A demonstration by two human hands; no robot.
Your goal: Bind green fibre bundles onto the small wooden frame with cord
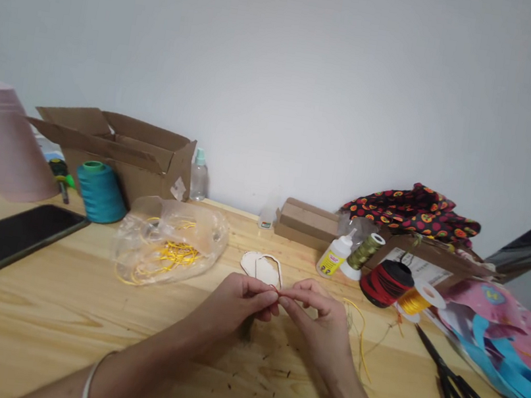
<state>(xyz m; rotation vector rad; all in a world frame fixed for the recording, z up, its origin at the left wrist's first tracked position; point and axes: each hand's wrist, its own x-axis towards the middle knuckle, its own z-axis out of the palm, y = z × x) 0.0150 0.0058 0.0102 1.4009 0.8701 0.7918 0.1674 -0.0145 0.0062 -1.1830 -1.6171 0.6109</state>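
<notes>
Both hands meet over the middle of the table, their fingertips nearly touching. My left hand [244, 299] is closed in a pinch on a thin red cord [275, 288]. Opposite it, my right hand [320, 317] pinches the same cord between thumb and forefinger. Most of the cord is hidden by the fingers. Just beyond the hands lies a flat, pale rounded piece [252, 263] with a dark edge, and a dark loop of cord [279, 266] curves beside it toward the fingers.
A clear bag of yellow cord [172, 255] lies left, near a teal thread cone [99, 193] and a cardboard box [149, 175]. Right are a glue bottle [334, 257], a red-and-black spool [386, 283] and large black scissors [460, 394]. A black tablet-like slab [4, 240] lies far left.
</notes>
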